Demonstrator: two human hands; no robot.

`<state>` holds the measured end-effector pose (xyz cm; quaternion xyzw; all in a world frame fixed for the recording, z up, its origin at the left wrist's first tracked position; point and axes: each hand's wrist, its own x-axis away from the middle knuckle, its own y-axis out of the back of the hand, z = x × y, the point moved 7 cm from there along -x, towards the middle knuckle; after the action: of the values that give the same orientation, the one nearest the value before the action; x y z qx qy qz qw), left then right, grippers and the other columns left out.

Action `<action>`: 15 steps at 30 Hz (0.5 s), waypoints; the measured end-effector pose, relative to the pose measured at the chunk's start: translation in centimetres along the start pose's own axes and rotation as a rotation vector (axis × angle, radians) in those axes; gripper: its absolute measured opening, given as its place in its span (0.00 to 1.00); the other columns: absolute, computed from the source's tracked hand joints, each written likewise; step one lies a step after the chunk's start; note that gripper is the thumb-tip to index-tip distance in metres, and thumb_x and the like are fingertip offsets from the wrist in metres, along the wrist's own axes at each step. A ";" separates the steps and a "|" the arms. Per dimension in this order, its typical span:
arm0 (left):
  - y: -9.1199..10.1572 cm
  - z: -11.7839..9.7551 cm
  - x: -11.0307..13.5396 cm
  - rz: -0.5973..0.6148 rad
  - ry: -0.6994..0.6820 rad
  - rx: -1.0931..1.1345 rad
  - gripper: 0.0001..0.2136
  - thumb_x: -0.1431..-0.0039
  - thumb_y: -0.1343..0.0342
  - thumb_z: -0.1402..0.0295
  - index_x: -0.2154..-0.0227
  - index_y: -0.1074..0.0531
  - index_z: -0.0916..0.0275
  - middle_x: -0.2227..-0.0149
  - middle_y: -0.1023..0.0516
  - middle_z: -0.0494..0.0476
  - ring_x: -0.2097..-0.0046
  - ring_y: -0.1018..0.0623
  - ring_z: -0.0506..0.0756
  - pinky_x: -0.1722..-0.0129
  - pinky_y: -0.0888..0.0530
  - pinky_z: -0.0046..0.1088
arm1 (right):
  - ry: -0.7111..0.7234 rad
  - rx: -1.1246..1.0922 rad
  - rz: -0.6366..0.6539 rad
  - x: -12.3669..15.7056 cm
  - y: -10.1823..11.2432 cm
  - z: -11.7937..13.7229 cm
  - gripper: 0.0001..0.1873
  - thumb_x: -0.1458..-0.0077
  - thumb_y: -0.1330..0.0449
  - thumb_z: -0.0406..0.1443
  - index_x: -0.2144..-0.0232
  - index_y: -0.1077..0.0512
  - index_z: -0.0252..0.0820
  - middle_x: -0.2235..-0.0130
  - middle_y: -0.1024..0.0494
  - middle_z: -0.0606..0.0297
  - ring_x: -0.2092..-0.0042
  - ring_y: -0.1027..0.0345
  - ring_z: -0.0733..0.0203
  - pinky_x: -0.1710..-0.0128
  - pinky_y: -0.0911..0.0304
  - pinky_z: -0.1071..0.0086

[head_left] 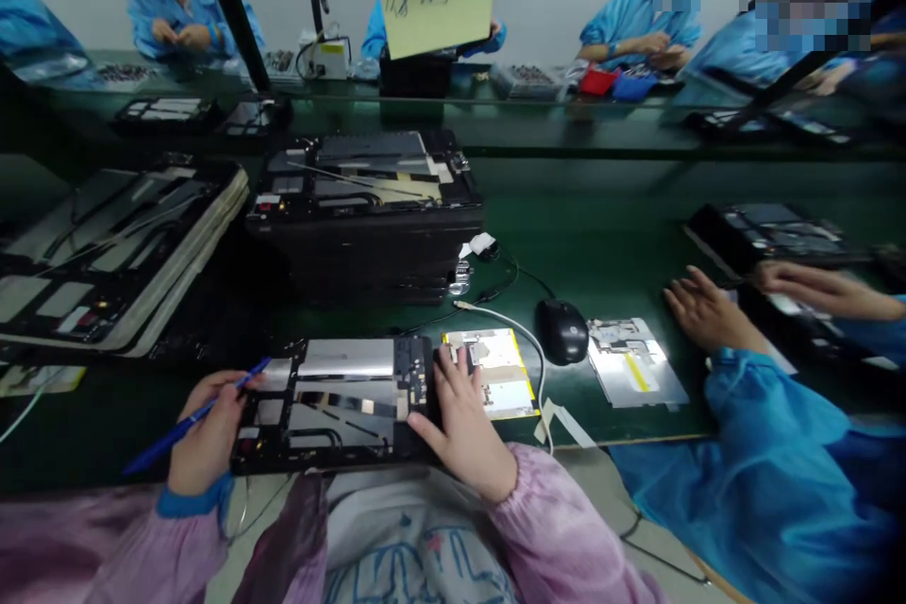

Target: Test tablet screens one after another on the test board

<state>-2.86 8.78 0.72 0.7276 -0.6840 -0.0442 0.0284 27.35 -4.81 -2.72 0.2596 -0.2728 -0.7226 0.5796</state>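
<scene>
An opened tablet chassis (340, 401), black-framed with silver plates and cables inside, lies at the near edge of the green bench. My left hand (205, 439) is closed round a blue pen-like tool (185, 423) whose tip points at the chassis's upper left corner. My right hand (463, 420) rests flat on the chassis's right end, fingers spread over the black circuit board. A yellow-edged metal plate (499, 370) lies just right of that hand.
A stack of similar chassis (368, 208) stands behind, and trays of them (106, 245) sit at left. A black mouse (562, 330) and a second plate (633, 363) lie at right. A co-worker in blue (771, 462) has hands by another chassis (771, 236). More people sit opposite.
</scene>
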 end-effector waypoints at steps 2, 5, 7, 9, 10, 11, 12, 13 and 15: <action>-0.8 0.4 0.3 -0.001 0.012 0.091 0.11 0.47 0.41 0.57 0.70 0.30 0.59 0.72 0.25 0.51 0.61 0.22 0.60 0.50 0.27 0.44 | 0.008 -0.134 0.034 -0.1 -0.1 0.5 0.42 0.43 0.46 0.51 0.36 0.53 0.33 0.33 0.57 0.43 0.32 0.75 0.39 0.38 0.65 0.35; -2.9 -1.2 1.6 0.015 -0.037 0.170 0.11 0.50 0.38 0.56 0.72 0.29 0.57 0.73 0.25 0.50 0.62 0.22 0.59 0.50 0.26 0.42 | -0.010 -0.426 0.009 -0.1 1.8 0.8 0.41 0.41 0.47 0.48 0.34 0.61 0.41 0.32 0.56 0.51 0.32 0.65 0.49 0.36 0.56 0.47; -4.9 -3.0 2.7 0.071 -0.079 0.244 0.12 0.54 0.35 0.55 0.74 0.27 0.57 0.72 0.24 0.50 0.62 0.21 0.58 0.51 0.25 0.39 | -0.061 -0.665 -0.030 0.1 4.5 -0.1 0.40 0.42 0.45 0.45 0.34 0.59 0.48 0.35 0.46 0.56 0.35 0.50 0.52 0.39 0.45 0.52; -6.9 -4.7 3.5 0.168 -0.107 0.344 0.12 0.56 0.34 0.55 0.75 0.26 0.57 0.74 0.24 0.51 0.62 0.21 0.58 0.53 0.24 0.39 | -0.166 -0.893 -0.091 0.8 8.1 -2.1 0.41 0.48 0.42 0.44 0.35 0.53 0.51 0.39 0.36 0.58 0.43 0.36 0.49 0.47 0.35 0.53; -7.8 -5.3 3.7 0.214 -0.105 0.379 0.11 0.55 0.35 0.55 0.75 0.25 0.56 0.75 0.24 0.52 0.62 0.21 0.58 0.52 0.24 0.41 | -0.240 -0.980 -0.144 1.5 10.1 -3.6 0.42 0.51 0.40 0.42 0.36 0.49 0.51 0.42 0.33 0.58 0.47 0.31 0.48 0.51 0.31 0.54; -8.5 -5.8 3.7 0.251 -0.109 0.406 0.10 0.53 0.36 0.56 0.75 0.25 0.55 0.76 0.24 0.52 0.64 0.21 0.58 0.53 0.24 0.43 | -0.319 -1.043 -0.213 2.4 12.2 -5.3 0.42 0.55 0.38 0.40 0.38 0.46 0.51 0.45 0.29 0.58 0.51 0.28 0.48 0.56 0.29 0.56; -9.2 -6.0 3.5 0.287 -0.109 0.418 0.09 0.52 0.37 0.56 0.75 0.24 0.55 0.77 0.24 0.52 0.66 0.22 0.57 0.54 0.23 0.44 | -0.395 -1.082 -0.285 3.4 14.3 -7.0 0.43 0.59 0.37 0.39 0.39 0.42 0.50 0.48 0.27 0.58 0.56 0.26 0.48 0.61 0.28 0.58; -9.8 -6.1 3.2 0.321 -0.105 0.421 0.08 0.51 0.38 0.56 0.75 0.24 0.54 0.77 0.24 0.51 0.69 0.22 0.56 0.55 0.23 0.44 | -0.464 -1.093 -0.382 4.5 16.5 -8.7 0.43 0.62 0.36 0.38 0.41 0.39 0.49 0.50 0.25 0.58 0.59 0.24 0.49 0.65 0.27 0.61; -10.9 -5.5 2.3 0.388 -0.079 0.398 0.09 0.52 0.37 0.55 0.75 0.24 0.54 0.77 0.25 0.51 0.73 0.24 0.54 0.61 0.21 0.41 | -0.539 -1.062 -0.664 6.6 20.8 -11.8 0.38 0.63 0.36 0.38 0.45 0.33 0.50 0.53 0.23 0.60 0.67 0.25 0.53 0.74 0.30 0.66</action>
<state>8.63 7.06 4.98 0.5720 -0.8063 0.0687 -0.1338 48.71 -16.13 2.91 -0.1793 0.0781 -0.9376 0.2876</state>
